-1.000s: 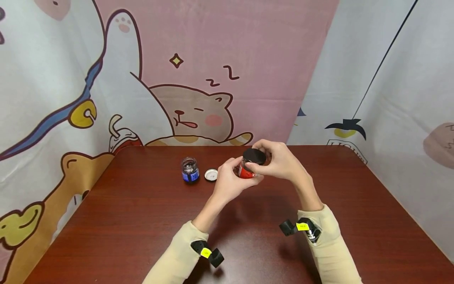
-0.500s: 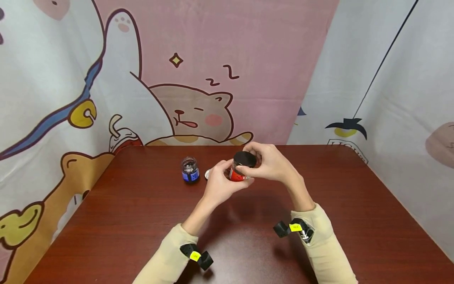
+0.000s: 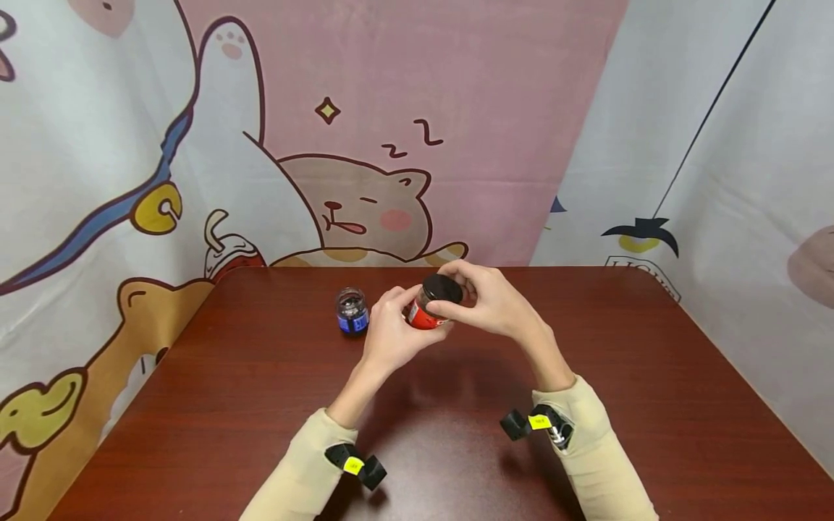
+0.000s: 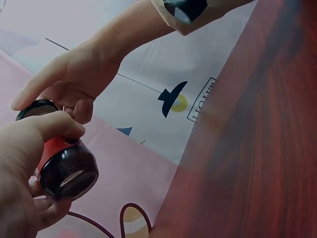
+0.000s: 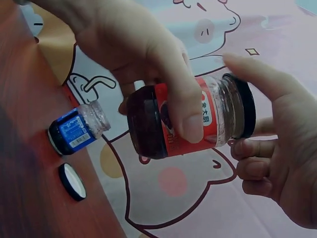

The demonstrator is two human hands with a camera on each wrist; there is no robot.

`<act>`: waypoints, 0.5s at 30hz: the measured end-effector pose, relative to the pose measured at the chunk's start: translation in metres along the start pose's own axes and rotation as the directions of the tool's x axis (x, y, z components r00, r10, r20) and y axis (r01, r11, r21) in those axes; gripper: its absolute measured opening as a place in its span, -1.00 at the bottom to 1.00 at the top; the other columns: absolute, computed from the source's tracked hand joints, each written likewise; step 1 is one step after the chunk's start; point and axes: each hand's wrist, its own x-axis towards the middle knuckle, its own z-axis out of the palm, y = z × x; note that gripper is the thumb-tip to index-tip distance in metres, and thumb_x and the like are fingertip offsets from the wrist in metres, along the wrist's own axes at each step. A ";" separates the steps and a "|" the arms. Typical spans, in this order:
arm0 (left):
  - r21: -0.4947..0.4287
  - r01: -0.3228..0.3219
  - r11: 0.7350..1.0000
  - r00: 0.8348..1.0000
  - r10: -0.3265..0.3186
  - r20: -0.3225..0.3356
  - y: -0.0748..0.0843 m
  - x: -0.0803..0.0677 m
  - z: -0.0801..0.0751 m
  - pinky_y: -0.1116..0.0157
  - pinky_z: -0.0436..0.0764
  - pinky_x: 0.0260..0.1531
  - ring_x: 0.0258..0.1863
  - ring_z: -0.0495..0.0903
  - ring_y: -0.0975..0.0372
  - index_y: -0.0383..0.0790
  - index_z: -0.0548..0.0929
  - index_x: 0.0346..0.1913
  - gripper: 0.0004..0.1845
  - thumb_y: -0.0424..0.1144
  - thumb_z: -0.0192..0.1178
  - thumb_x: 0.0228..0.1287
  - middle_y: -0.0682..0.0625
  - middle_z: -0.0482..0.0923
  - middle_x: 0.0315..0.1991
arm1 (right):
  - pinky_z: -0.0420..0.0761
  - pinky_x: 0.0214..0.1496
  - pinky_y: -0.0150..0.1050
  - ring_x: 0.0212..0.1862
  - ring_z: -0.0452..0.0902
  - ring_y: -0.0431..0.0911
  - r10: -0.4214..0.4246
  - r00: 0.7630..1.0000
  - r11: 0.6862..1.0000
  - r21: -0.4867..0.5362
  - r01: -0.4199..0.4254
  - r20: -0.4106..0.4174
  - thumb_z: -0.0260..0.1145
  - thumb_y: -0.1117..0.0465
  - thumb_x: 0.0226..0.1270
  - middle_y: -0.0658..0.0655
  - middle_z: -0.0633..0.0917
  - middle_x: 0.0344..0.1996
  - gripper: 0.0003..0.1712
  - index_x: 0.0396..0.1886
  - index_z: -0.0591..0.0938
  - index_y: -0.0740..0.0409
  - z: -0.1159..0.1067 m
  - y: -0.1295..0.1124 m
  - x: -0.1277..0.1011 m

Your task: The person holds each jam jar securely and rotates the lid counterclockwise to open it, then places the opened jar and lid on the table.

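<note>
Both hands and the red-labelled glass jar have drifted a little toward the left of the head view over the last second, so the left hand now covers the small white lid that showed beside it earlier; that round, flat lid shows only in the right wrist view, lying on the counter at the lower left of that frame. The jar is held in the air above the middle of the counter, tilted, its clear rounded glass wrapped in a glossy red label with dark contents behind it. The left hand curls its thumb and fingers round the jar's body. The right hand pinches the black screw cap, a smooth round disc with a short rim, between thumb and fingertips. Left of the hands stands a smaller open glass jar with a blue label, upright and apart from them. The counter is polished reddish-brown wood grain, faintly reflective. Behind it hangs a soft printed cartoon cloth, pink and white.
</note>
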 end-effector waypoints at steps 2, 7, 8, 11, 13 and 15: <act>0.048 -0.015 0.999 1.000 0.016 -0.012 0.000 0.000 -0.001 0.24 0.55 -0.39 -0.36 0.50 0.21 -0.12 0.74 -0.14 -0.53 -0.04 0.63 -0.16 0.05 0.52 -0.41 | 0.49 -0.44 -0.25 -0.50 0.44 -0.16 0.000 1.000 1.000 -0.006 0.000 -0.011 0.53 -0.07 0.18 -0.03 0.57 -0.49 -0.48 0.04 0.59 0.04 0.001 0.000 0.000; 0.149 -0.040 0.988 0.998 0.045 -0.032 0.002 -0.001 -0.001 0.20 0.57 -0.38 -0.32 0.48 0.15 -0.19 0.74 -0.10 -0.48 -0.05 0.63 -0.18 0.01 0.54 -0.37 | 0.46 -0.46 -0.26 -0.53 0.41 -0.16 0.007 1.000 0.999 -0.034 -0.008 -0.023 0.52 -0.08 0.20 -0.03 0.53 -0.54 -0.48 0.04 0.57 0.04 0.003 -0.001 -0.001; 0.169 -0.046 0.985 0.998 0.053 -0.037 0.003 -0.001 -0.001 0.20 0.58 -0.38 -0.31 0.48 0.14 -0.20 0.74 -0.09 -0.46 -0.04 0.63 -0.18 0.00 0.54 -0.37 | 0.45 -0.48 -0.26 -0.54 0.41 -0.16 0.009 1.000 0.999 -0.039 -0.010 -0.023 0.51 -0.08 0.20 -0.04 0.53 -0.55 -0.48 0.04 0.57 0.04 0.003 -0.001 -0.001; 0.227 -0.056 0.972 0.997 0.068 -0.044 0.005 -0.001 -0.002 0.20 0.60 -0.40 -0.31 0.48 0.13 -0.20 0.74 -0.07 -0.45 -0.02 0.61 -0.17 -0.02 0.53 -0.36 | 0.42 -0.51 -0.26 -0.56 0.39 -0.17 0.012 1.000 0.999 -0.050 -0.013 -0.025 0.51 -0.09 0.21 -0.07 0.50 -0.58 -0.48 0.04 0.57 0.03 0.003 0.000 -0.001; 0.255 -0.064 0.965 0.996 0.077 -0.043 0.006 -0.001 -0.003 0.20 0.61 -0.41 -0.30 0.47 0.13 -0.17 0.73 -0.08 -0.46 -0.01 0.60 -0.16 -0.01 0.52 -0.36 | 0.40 -0.52 -0.26 -0.57 0.38 -0.17 0.010 1.000 0.999 -0.050 -0.011 -0.025 0.50 -0.10 0.22 -0.07 0.50 -0.58 -0.49 0.04 0.56 0.03 0.003 0.000 -0.001; 0.268 -0.073 0.961 0.996 0.085 -0.034 0.006 -0.001 -0.004 0.20 0.62 -0.40 -0.30 0.47 0.13 -0.16 0.73 -0.09 -0.48 -0.01 0.60 -0.15 -0.01 0.52 -0.36 | 0.39 -0.53 -0.26 -0.57 0.37 -0.17 0.007 1.000 0.999 -0.052 -0.008 -0.024 0.49 -0.10 0.23 -0.06 0.49 -0.59 -0.50 0.04 0.56 0.02 0.004 0.001 -0.001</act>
